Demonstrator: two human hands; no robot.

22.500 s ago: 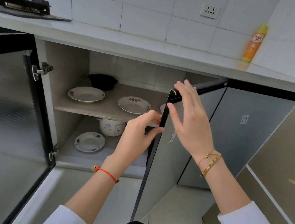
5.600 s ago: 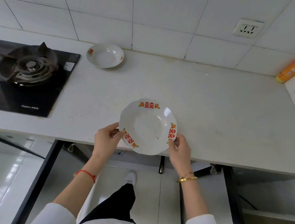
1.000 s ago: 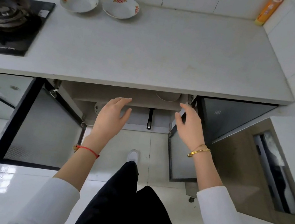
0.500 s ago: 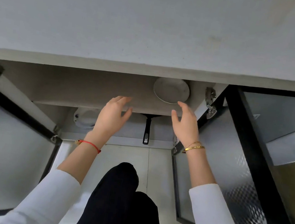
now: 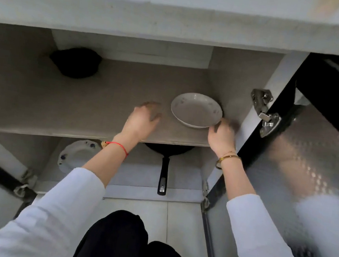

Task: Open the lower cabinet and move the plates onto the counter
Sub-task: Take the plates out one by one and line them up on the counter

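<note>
plate [image 5: 196, 110] upright on shelf [image 5: 80, 107] | right hand [image 5: 222, 135] at rim | left hand [image 5: 142, 120] beside

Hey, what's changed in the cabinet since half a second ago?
Both hands have reached deeper onto the shelf. The right hand now touches the plate at its rim; the left hand is beside it, not yet on it. Neither grips it. The plate, the pan and the lower plate have not moved.
</note>
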